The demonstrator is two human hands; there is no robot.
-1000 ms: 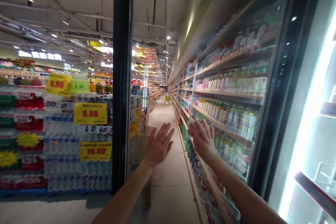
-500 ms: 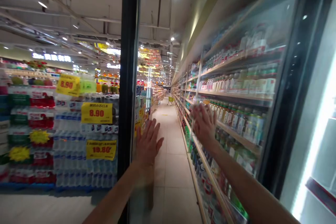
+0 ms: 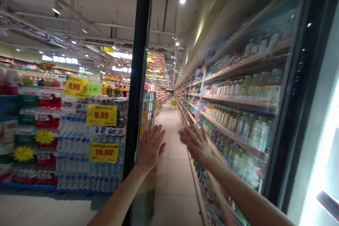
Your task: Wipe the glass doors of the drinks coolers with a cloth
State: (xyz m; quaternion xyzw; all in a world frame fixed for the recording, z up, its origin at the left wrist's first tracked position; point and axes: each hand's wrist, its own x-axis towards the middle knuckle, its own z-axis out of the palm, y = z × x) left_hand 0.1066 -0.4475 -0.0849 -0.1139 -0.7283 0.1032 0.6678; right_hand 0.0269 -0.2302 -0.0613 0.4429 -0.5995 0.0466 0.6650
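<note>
In front of me stands a glass door [image 3: 169, 77] with a black frame. My left hand [image 3: 151, 148] lies flat against the pane near its left frame bar [image 3: 139, 77], fingers extended and holding nothing. To its right, my right hand [image 3: 197, 144] presses toward the same glass, blurred by motion. Under its fingertips shows a small whitish wad [image 3: 182, 132], like a cloth; its full shape is hidden by the fingers.
Through the pane, shelves of bottled drinks [image 3: 235, 122] line the right side. A tiled aisle [image 3: 169, 169] runs back to a green cart [image 3: 173, 103]. Left of the door are stacked water packs [image 3: 76, 148] with yellow price signs [image 3: 101, 114]. A bright light strip [image 3: 315, 169] glows at right.
My right hand has moved left and down over the glass with the whitish wad. My left hand stays flat on the pane. The door frame sits farther right in view.
</note>
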